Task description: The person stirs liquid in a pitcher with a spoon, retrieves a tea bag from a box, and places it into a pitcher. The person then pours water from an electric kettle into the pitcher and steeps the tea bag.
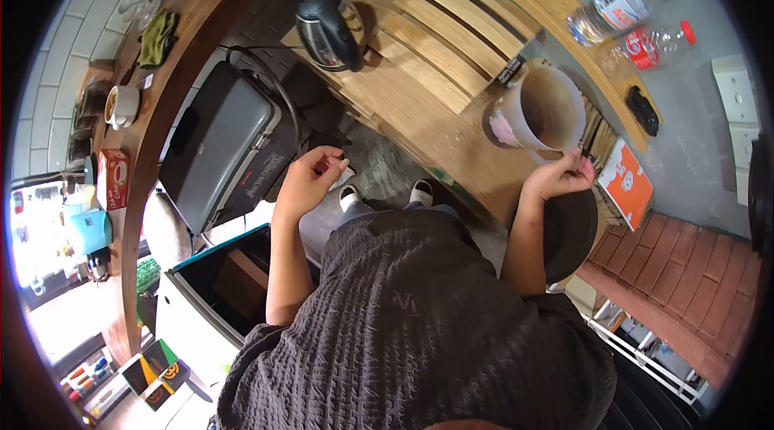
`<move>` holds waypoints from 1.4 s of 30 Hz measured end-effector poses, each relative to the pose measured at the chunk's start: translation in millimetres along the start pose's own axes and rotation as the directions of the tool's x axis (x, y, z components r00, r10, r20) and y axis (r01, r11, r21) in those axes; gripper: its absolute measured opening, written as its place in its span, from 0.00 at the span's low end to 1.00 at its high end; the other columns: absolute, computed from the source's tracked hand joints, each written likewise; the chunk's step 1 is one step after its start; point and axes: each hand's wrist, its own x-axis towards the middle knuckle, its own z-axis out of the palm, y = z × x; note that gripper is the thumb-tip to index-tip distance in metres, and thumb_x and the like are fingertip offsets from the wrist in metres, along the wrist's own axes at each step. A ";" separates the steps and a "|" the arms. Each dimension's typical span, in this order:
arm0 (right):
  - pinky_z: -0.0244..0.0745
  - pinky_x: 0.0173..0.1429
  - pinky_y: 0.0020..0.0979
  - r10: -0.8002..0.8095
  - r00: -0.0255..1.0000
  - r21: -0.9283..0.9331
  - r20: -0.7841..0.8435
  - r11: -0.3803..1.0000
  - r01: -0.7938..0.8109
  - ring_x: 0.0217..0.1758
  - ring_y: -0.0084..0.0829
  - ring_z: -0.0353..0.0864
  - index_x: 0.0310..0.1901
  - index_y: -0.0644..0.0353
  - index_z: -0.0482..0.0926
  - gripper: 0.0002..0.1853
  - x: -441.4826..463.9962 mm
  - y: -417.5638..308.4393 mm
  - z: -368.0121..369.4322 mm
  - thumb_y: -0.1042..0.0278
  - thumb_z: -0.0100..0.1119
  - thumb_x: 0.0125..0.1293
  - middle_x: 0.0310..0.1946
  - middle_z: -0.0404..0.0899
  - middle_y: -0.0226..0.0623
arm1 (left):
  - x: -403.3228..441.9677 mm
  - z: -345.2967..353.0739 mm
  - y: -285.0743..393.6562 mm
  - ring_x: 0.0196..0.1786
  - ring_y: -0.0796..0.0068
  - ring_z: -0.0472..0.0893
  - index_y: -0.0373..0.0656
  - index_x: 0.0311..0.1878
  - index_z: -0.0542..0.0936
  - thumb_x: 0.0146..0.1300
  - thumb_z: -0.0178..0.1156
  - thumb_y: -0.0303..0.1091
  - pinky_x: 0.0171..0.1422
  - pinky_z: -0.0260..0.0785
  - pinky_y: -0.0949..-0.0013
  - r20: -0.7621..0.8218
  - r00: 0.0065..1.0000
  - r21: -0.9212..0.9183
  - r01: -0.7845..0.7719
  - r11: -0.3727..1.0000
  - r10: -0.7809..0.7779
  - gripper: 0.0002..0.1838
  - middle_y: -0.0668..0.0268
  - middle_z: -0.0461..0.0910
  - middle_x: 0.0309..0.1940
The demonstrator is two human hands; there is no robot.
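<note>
My left hand (310,178) is raised in front of me, beside the dark grey case (230,148). Its fingers curl in toward the thumb, and anything between them is too small to make out. On the right, my right hand (562,176) is at the near rim of a translucent plastic bin (501,125) with a pink pattern. Its fingers are bent together near a small dark thing. Whether they grip the rim cannot be seen. The bin's inside looks brownish, and its base is on or over the wooden table (403,120).
An electric kettle (326,31) and a slatted wooden piece (439,35) are on the table. Plastic bottles (621,7) line the right shelf. A cup (121,106) and a red box (113,178) stand on the left counter. An orange-and-white card (627,184) leans beyond my right hand.
</note>
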 end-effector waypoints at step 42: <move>0.72 0.42 0.22 -0.461 -0.140 0.274 0.876 0.715 -0.643 0.34 0.18 0.73 0.38 0.61 0.74 0.08 -356.4 -271.4 252.9 0.82 0.64 0.63 0.34 0.76 0.29 | -160.9 -175.7 -99.9 0.34 0.86 0.75 0.36 0.46 0.83 0.66 0.66 0.34 0.38 0.67 0.77 -0.733 0.447 -0.442 0.260 0.858 -0.513 0.12 0.73 0.79 0.30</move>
